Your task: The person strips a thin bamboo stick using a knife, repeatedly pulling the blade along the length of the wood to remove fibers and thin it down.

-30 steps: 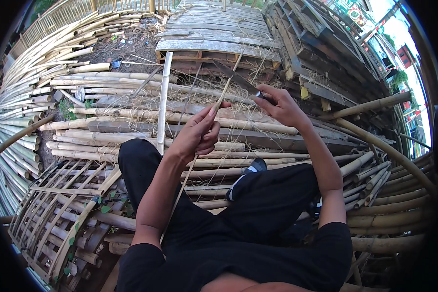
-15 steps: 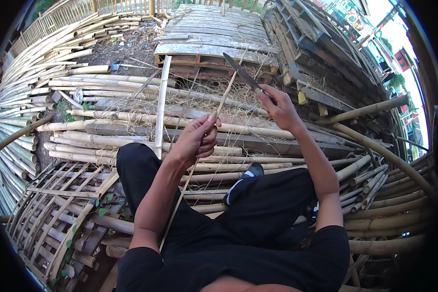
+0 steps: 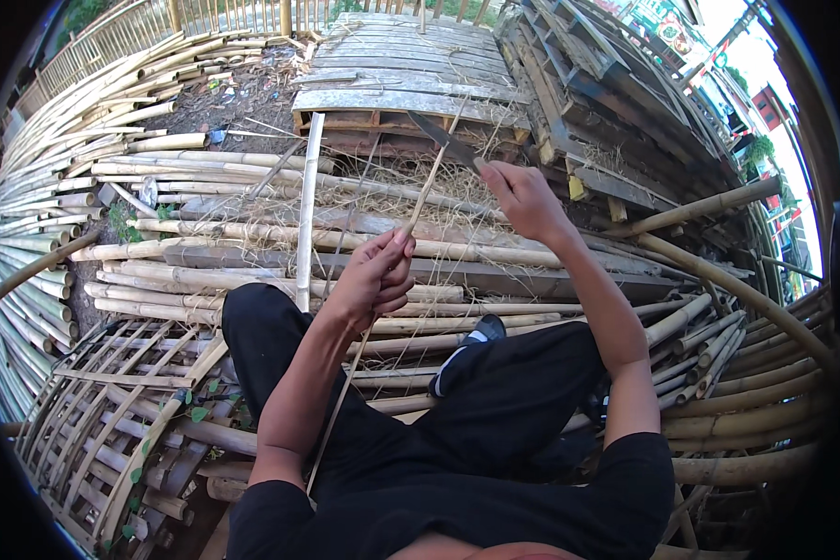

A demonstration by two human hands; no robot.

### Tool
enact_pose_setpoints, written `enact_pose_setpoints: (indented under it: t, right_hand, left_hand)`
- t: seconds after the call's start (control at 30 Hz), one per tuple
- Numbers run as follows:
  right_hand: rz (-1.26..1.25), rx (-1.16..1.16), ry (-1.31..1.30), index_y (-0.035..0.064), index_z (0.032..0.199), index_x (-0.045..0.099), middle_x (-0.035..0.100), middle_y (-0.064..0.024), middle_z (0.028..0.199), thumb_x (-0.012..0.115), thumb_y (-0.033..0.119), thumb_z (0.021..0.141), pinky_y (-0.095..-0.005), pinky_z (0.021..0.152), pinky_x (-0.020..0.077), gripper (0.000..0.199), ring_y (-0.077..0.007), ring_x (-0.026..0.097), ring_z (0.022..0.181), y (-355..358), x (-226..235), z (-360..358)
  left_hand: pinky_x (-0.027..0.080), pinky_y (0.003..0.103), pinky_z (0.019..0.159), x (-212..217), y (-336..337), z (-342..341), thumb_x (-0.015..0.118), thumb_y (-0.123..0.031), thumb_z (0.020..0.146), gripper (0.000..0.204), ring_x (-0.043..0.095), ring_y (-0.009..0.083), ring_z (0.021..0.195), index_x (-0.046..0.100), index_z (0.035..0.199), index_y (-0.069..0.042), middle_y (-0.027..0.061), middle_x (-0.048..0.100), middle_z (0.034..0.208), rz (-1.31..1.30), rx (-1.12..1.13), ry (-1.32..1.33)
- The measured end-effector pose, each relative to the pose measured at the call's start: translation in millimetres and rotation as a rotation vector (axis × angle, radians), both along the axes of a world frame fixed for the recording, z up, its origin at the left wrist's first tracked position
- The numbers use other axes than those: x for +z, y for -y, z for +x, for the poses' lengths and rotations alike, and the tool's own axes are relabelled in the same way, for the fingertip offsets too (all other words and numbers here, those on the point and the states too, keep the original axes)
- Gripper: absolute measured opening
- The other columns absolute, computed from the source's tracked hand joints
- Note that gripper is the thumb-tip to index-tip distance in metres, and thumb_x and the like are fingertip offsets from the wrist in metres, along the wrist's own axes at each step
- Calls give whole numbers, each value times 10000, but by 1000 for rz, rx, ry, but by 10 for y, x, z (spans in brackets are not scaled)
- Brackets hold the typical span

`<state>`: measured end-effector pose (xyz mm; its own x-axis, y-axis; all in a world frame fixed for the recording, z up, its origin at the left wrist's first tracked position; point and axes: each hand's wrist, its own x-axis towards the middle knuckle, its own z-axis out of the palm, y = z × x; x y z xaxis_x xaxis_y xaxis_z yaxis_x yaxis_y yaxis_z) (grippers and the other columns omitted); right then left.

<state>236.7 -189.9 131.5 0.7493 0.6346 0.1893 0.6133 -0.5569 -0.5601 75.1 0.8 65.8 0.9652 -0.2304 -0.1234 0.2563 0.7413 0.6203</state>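
My left hand (image 3: 379, 274) is closed round a thin bamboo strip (image 3: 428, 181), which slants up and away from my lap toward the wooden pallet. In my right hand (image 3: 526, 200) is a knife (image 3: 444, 140) with a dark blade; the fist hides its handle. The blade crosses the strip near its upper end, pointing up and left. Whether the edge touches the strip I cannot tell. A wider pale bamboo slat (image 3: 309, 215) leans upright beside my left knee, apart from both hands.
Bamboo poles (image 3: 280, 230) lie in rows before me, strewn with dry shavings (image 3: 457, 191). A slatted pallet (image 3: 411, 61) lies beyond, and stacked pallets (image 3: 597, 103) rise at right. A woven bamboo lattice (image 3: 112, 411) is at lower left. A slanting pole (image 3: 737, 297) stands at right.
My right hand has shifted slightly left and turned over, bringing the knife blade lower and across the strip. My left hand has lowered slightly, still gripping the strip.
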Motion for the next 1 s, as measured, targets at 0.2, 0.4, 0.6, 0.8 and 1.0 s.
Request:
enact_pose_setpoints:
  t: [0.2,0.4,0.6,0.8,1.0]
  right_hand:
    - [4,-32,82,-26,805,587,496,-199,567,423,388,988,-433,539,379,482,-349,489,521,-153,-88,-76]
    - [-52,-196,36,-33,750,594,522,-207,566,377,446,991,-436,551,399,578,-362,502,524,-160,69,57]
    - [42,-245,-39,-51,725,525,441,-122,528,396,421,997,-382,515,358,560,-189,407,502,-102,19,267]
    - [-104,-159,107,-43,761,561,458,-164,520,377,397,1006,-413,502,369,536,-264,468,461,-136,-74,107]
    - [-66,-27,180,-54,775,537,468,-209,544,365,380,1008,-432,511,378,522,-362,473,498,-151,-178,84]
  left_hand:
    - [139,188,321,-52,11,7,420,-313,1015,244,175,19,382,458,900,-101,-77,225,515,17,-18,-11]
    - [140,188,323,-41,23,30,422,-310,1014,240,182,18,385,456,899,-103,-78,220,515,3,-20,2]
    - [139,187,320,29,-7,24,418,-308,1016,241,177,20,380,454,894,-103,-81,219,515,9,-34,6]
    - [145,185,315,-34,-10,24,411,-304,1018,239,182,18,375,454,902,-99,-83,219,514,-3,0,-43]
    - [144,184,318,-78,-17,2,409,-296,1020,233,186,17,379,455,907,-98,-83,227,524,5,-40,-26]
